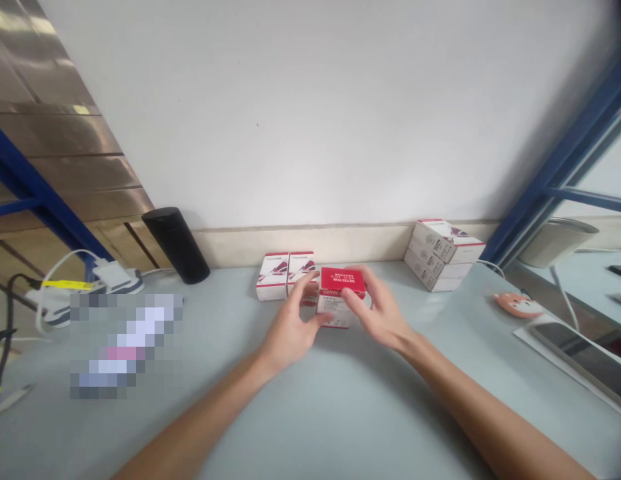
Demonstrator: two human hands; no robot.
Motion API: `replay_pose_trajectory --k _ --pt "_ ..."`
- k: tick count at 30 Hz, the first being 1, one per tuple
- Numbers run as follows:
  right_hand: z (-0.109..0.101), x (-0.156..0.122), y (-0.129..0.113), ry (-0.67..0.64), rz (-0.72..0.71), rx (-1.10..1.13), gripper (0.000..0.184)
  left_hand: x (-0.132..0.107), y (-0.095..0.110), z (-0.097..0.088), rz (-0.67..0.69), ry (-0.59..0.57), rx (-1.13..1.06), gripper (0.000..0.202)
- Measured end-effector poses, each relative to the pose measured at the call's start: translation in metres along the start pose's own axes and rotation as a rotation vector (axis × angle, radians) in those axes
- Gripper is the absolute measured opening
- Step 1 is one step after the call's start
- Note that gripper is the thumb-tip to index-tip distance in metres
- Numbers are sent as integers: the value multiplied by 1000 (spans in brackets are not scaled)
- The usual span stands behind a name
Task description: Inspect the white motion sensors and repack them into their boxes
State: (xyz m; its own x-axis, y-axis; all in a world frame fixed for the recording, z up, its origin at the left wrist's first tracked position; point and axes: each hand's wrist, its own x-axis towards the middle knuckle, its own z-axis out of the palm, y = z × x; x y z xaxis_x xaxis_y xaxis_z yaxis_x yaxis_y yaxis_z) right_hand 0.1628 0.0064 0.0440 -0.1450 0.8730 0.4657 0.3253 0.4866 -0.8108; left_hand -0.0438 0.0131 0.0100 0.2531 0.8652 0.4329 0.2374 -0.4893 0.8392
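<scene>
A small red-and-white carton [335, 308], marked DETECTOR on its red top, stands on the grey table between my hands. My left hand [293, 327] curves around its left side, fingers at the far left edge and thumb against the lower front. From the right, my right hand [383, 310] grips it, thumb at the front edge under the red top and fingers behind the right side, partly hidden. Just left of it, two white cartons with purple-red print [273, 277] lie side by side, close to my left fingertips.
White cartons are stacked [435, 257] by the wall at the right. A black cylinder [176, 245] and a white power strip [110, 280] are at the left, near a blurred-out object [127, 347]. An orange animal-shaped item [519, 305] and a phone [580, 357] lie right.
</scene>
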Motion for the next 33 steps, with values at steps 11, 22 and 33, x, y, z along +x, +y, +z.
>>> replay_pose_trajectory --k 11,22,33 --pt "-22 6 2 59 -4 -60 44 -7 3 3 4 -56 193 77" --pt "-11 8 -12 -39 451 340 57 -4 19 -14 722 -11 677 59" --pt "-21 4 -23 107 -196 52 23 -3 33 -8 798 -10 686 37"
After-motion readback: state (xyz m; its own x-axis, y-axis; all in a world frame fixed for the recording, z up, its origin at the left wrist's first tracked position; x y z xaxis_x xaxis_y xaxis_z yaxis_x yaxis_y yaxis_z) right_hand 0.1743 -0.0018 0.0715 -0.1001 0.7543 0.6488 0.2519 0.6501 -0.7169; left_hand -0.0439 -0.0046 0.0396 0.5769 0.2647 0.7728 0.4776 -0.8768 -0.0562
